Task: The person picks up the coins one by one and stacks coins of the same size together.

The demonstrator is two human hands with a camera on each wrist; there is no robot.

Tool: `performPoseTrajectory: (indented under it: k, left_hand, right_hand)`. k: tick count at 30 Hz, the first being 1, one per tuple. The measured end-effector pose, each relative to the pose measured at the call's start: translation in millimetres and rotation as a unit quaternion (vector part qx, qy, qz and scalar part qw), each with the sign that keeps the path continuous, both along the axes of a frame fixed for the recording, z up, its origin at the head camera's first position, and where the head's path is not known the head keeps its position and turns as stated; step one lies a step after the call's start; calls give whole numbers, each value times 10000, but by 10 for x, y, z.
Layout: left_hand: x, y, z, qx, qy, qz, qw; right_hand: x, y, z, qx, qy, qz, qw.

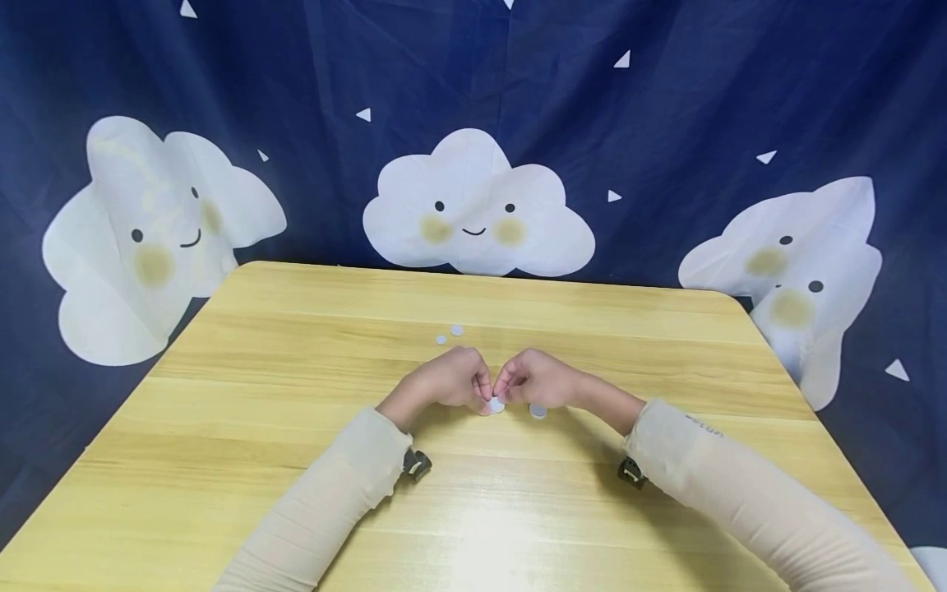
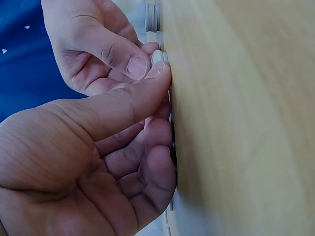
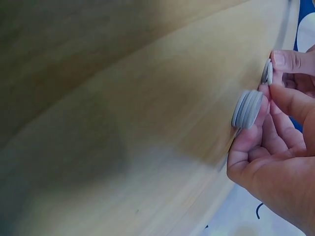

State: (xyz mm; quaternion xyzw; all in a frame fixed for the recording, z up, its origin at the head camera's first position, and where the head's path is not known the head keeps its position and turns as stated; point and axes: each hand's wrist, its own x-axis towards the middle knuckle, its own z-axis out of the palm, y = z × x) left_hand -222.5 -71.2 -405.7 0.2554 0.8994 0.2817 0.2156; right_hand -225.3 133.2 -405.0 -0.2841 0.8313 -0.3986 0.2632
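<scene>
Near the middle of the table, my left hand (image 1: 453,380) and right hand (image 1: 543,380) meet fingertip to fingertip over a small stack of pale coins (image 1: 496,405). The left thumb and finger pinch that stack from one side, and the right thumb and finger from the other. Up close in the left wrist view, the coins' edge (image 2: 157,57) shows between the fingertips; the right wrist view shows the thin stack (image 3: 267,72) near the table surface. A taller stack of grey coins (image 3: 247,109) stands beside my right hand's lower fingers. Fingers hide part of the pinched stack.
Beyond the hands on the wooden table (image 1: 296,329) stand two more small, pale, round pieces, a larger one (image 1: 457,330) and a smaller one (image 1: 441,339). Behind the table's far edge hangs a blue cloth (image 1: 311,90) with white clouds.
</scene>
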Motion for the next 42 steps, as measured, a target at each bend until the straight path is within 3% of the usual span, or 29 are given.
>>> performPoseTrajectory:
  k: [18,28,36,42]
  left_hand:
    - [5,-33,19,39,-68,-8,10000]
    - [-7,-34,22,-36,-109,-66,9999]
    - [-2,-24,37,-90,-91,-90,9999]
    - [1,-21,43,-70,-118,-60,9999]
  right_hand:
    - [55,63,21,-285,-473,-401,9977]
    - [105,53,13,-491,-101,-147,9986]
    - [119,29,-21,-31,429,-181,9989]
    - [131,-1,-55,-59,594,-156,9981]
